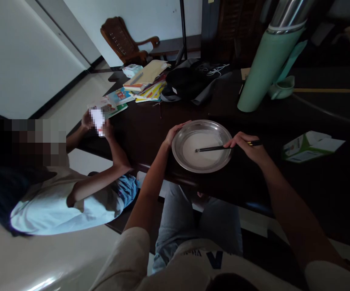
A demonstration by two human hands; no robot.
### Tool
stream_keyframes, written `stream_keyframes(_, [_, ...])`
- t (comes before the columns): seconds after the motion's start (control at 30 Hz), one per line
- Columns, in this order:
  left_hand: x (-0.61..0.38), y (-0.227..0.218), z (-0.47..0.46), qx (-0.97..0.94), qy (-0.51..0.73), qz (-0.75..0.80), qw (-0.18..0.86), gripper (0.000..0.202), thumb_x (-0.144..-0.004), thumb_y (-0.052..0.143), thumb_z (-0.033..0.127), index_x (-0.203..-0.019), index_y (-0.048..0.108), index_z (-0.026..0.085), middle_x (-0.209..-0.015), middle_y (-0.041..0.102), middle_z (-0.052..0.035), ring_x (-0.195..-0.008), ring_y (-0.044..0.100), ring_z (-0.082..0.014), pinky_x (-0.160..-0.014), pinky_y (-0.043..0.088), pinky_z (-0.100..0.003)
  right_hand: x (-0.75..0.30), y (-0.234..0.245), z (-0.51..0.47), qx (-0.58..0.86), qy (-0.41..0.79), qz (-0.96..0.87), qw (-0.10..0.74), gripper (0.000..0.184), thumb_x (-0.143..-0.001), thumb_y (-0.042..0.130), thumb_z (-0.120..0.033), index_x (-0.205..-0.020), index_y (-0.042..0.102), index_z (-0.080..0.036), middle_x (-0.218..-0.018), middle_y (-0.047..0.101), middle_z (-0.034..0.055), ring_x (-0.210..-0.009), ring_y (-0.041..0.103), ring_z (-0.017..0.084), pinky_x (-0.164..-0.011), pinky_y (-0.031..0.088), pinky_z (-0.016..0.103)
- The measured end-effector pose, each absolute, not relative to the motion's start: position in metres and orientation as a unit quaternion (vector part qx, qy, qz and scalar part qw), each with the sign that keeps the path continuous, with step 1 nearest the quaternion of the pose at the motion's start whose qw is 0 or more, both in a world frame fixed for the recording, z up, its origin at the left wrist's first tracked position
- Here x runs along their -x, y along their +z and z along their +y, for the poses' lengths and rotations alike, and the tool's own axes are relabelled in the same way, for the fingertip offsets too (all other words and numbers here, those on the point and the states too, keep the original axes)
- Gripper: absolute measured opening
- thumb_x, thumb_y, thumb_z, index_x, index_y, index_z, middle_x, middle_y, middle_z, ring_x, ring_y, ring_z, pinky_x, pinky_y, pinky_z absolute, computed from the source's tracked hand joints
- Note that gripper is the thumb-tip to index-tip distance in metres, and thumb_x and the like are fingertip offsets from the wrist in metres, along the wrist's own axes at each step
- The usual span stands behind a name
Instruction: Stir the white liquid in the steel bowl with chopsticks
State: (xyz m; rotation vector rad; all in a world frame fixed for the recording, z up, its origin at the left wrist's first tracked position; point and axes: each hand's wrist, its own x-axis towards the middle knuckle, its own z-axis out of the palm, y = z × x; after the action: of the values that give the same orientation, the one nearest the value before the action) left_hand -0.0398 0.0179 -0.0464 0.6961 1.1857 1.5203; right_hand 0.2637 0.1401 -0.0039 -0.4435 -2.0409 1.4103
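Bowl [179,146] of pale liquid [194,137] sits near the edge of the table [144,135]. Leftmost, I see a seated person [62,210]; next, I have my left hand [172,133] gripping the bowl's left rim, my right hand's [245,145] fingers closed around dark chopsticks [214,148]; farther right, a green bottle [266,66] and a carton [306,149].

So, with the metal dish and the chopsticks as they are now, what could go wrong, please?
The metal dish sits near the front edge of the table, so it might tip toward the jeans below if the left hand at its rim slips. The whitish mixture could splash if the right hand moves the black chopsticks too fast.
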Motion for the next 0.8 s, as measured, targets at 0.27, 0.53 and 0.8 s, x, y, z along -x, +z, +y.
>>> stream_keyframes(0.27, [0.051, -0.063, 0.022, -0.271, 0.594, 0.552, 0.520, 0.039, -0.086, 0.056, 0.051, -0.098, 0.076, 0.019, -0.097, 0.079, -0.0084, -0.114, 0.068, -0.0374, -0.108, 0.047, -0.058, -0.274, -0.002, 0.155, 0.207, 0.534, -0.730, 0.372, 0.052, -0.091, 0.055, -0.063, -0.056, 0.063, -0.025, -0.066, 0.074, 0.0041, -0.068, 0.070, 0.024, -0.078, 0.053, 0.045])
stream_keyframes(0.53, [0.057, -0.067, 0.021, -0.205, 0.592, 0.591, 0.508, 0.033, -0.086, 0.060, 0.050, -0.081, 0.073, 0.020, -0.087, 0.078, -0.0085, -0.115, 0.067, -0.0396, -0.109, 0.047, -0.059, -0.266, -0.002, 0.145, 0.179, 0.513, -0.775, 0.322, 0.043, -0.089, 0.060, -0.062, -0.064, 0.068, -0.028, -0.079, 0.078, 0.0033, -0.082, 0.071, 0.027, -0.086, 0.051, 0.049])
stream_keyframes(0.8, [0.057, -0.068, 0.024, -0.219, 0.593, 0.598, 0.493, 0.032, -0.084, 0.059, 0.049, -0.083, 0.073, 0.020, -0.086, 0.077, -0.0085, -0.116, 0.066, -0.0413, -0.110, 0.045, -0.061, -0.271, 0.001, 0.146, 0.167, 0.547, -0.751, 0.331, 0.050, -0.091, 0.056, -0.062, -0.058, 0.064, -0.024, -0.067, 0.074, 0.0031, -0.069, 0.068, 0.023, -0.078, 0.051, 0.043])
